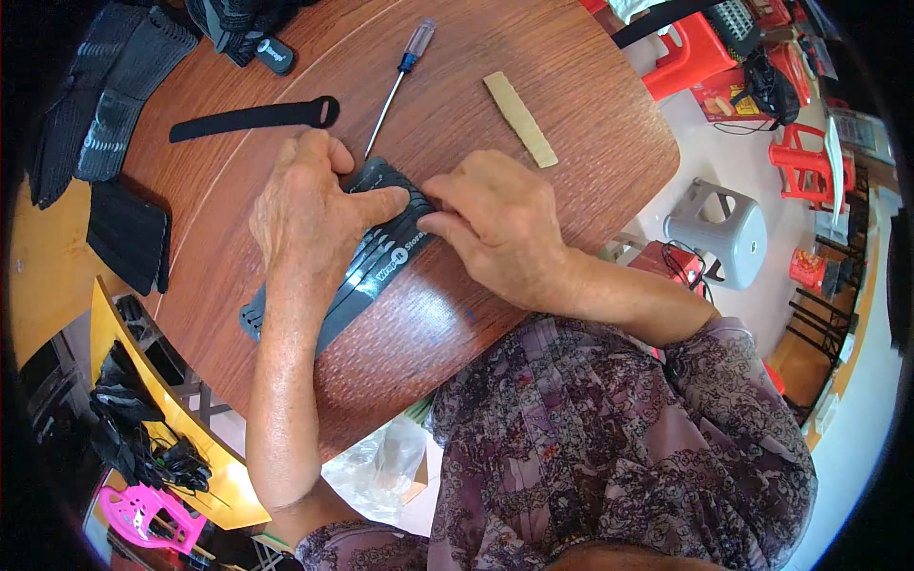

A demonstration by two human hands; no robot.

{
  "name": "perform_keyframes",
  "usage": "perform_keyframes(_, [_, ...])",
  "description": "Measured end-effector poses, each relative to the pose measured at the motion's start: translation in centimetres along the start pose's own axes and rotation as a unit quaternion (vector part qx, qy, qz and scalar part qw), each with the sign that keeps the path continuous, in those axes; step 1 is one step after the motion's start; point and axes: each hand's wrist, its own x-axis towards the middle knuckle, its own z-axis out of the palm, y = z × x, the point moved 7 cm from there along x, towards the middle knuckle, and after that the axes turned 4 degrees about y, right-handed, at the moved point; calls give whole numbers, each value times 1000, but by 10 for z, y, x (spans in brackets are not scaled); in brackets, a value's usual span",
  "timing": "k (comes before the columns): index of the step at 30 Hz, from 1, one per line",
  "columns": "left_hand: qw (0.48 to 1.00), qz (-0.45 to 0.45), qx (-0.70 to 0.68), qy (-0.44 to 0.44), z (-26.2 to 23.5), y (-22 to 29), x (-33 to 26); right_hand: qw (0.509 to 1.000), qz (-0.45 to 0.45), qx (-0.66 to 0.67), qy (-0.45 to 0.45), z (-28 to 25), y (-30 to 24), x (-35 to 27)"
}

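On the desk (pixel 590 105) in front of us lies a dark printed pack (pixel 386 249), a long flat wrap with curved stripes, and we cannot tell how much of its contents we are seeing. Its long axis runs slantwise from near left to far right, with the far end between our hands and the near end partly behind our left forearm. Our left hand (pixel 309 195) lays its thumb across the far part of the pack, its other fingers curled at the left side; we cannot tell whether they close around it. Our right hand (pixel 505 224) has thumb and forefinger pinched on the right edge near the far end. Beyond, a screwdriver (pixel 408 62) points its tip nearly at the pack, just beside it. A black strap (pixel 249 120) with a looped end lies to the far left, a tan strip (pixel 520 120) to the far right, and stacks of black straps (pixel 129 95) along the left. Below the desk's near edge we see a clear plastic bag (pixel 376 471), its contents hard to make out.
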Motion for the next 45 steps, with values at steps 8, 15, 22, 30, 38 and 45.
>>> perform_keyframes(8, [1000, -12, -6, 26, 3, -2, 0, 998, -43, -19, 28, 5, -10, -6])
perform_keyframes(15, [1000, -19, 3, -2, 0, 1, 1, 992, 84, -17, -95, 13, 3, 9])
perform_keyframes(22, [1000, -10, 7, 10, 2, -3, 1, 994, 64, 10, -93, 20, 8, 11])
perform_keyframes(30, [1000, -14, 1, 17, 0, -1, -1, 997, 1, 68, -41, 17, 1, 10])
perform_keyframes(38, [1000, -3, 3, 0, 0, -2, 1, 996, 27, 17, -80, 8, 1, 6])
perform_keyframes(45, [998, -37, -18, -38, 3, -3, 1, 999, 3, 17, -49, 9, 3, 3])
